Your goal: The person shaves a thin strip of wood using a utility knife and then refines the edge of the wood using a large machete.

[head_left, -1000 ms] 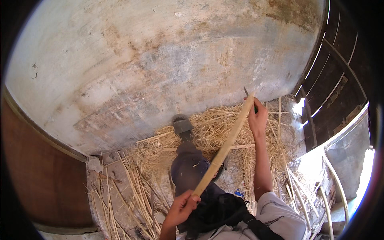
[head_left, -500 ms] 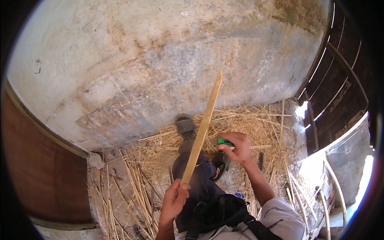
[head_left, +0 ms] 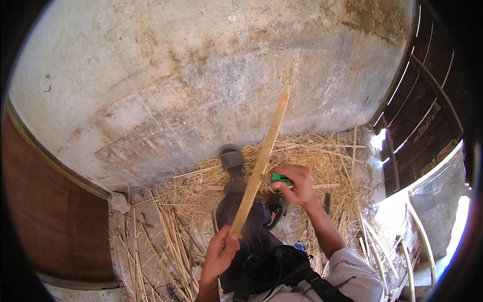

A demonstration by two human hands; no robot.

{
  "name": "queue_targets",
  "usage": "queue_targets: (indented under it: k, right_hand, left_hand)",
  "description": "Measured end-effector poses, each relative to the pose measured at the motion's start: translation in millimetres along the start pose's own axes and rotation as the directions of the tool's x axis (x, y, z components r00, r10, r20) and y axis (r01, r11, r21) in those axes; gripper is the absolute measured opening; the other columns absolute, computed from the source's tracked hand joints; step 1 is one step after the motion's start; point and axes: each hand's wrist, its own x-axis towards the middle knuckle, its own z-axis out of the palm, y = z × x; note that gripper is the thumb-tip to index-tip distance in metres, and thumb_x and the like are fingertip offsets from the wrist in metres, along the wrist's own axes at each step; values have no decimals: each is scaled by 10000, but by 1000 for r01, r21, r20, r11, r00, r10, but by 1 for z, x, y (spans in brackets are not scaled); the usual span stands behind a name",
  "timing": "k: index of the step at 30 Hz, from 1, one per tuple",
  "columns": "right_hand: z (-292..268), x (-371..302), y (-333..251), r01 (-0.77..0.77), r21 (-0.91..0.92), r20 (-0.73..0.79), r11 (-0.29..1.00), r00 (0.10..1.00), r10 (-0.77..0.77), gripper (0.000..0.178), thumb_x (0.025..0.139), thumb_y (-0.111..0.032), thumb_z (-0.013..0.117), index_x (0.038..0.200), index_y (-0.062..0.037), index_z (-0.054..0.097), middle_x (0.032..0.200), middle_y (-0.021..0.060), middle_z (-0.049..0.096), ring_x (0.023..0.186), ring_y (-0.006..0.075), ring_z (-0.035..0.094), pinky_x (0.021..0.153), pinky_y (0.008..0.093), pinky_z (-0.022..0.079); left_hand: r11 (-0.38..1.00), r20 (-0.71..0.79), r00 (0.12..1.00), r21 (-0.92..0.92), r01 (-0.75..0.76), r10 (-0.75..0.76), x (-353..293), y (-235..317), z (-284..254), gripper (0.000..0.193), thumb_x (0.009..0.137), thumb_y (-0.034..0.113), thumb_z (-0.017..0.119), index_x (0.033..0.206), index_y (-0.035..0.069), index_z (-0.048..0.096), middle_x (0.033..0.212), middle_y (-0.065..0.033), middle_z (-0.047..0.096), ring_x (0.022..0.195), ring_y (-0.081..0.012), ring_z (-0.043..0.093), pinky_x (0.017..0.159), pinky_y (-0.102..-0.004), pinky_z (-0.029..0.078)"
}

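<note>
My left hand [head_left: 220,252] grips the lower end of a long flat bamboo strip [head_left: 262,158], which rises steeply toward the grey wall. Beside the strip's middle, my right hand [head_left: 297,183] is closed on a small tool with a green handle [head_left: 279,177]; its blade is hidden behind the strip and my fingers. My legs in dark trousers [head_left: 246,229] and my two shoes [head_left: 231,157] lie under the strip.
A stained grey concrete wall [head_left: 201,80] fills the view ahead. Straw and split bamboo sticks [head_left: 166,226] cover the floor. A brown board [head_left: 45,211] stands at the left. Dark wooden slats [head_left: 427,100] with bright gaps stand at the right.
My right hand left the strip's far tip, came down to its middle and now holds the green-handled tool. The strip has swung from leaning right to more upright.
</note>
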Motion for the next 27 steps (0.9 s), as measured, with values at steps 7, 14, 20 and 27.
queue_targets:
  k: [7,14,20,27]
  right_hand:
    - [-3,9,3,-67,-19,-108,998,992,65,305,881,-248,817,1070,-15,760,879,133,754,704,270,731,636,330,561]
    - [-9,19,0,-73,-69,-123,995,990,64,280,882,-228,819,1058,-17,763,866,130,753,697,265,731,630,326,558]
    - [-13,25,3,-26,-130,-138,991,990,8,261,876,-219,822,1039,-23,766,850,127,756,690,259,732,632,329,562]
    - [-26,29,44,-250,-220,-351,943,922,162,233,997,-243,697,1080,-38,771,754,66,705,580,130,602,548,296,453]
  left_hand:
    - [993,-2,999,106,-43,43,-1,-3,-1,193,1094,208,579,1035,30,623,722,45,520,674,-22,451,604,-218,350]
    - [992,-12,999,116,-46,48,0,-5,-3,202,1098,208,573,1029,26,627,717,34,534,678,-28,469,611,-219,361]
    - [993,-6,999,109,-40,41,-2,-4,-2,201,1098,209,572,1029,28,625,717,35,531,670,-28,456,605,-221,349]
    - [994,36,999,107,3,-7,-7,-11,-4,219,1099,241,581,1044,36,632,730,41,531,666,-25,460,601,-216,345]
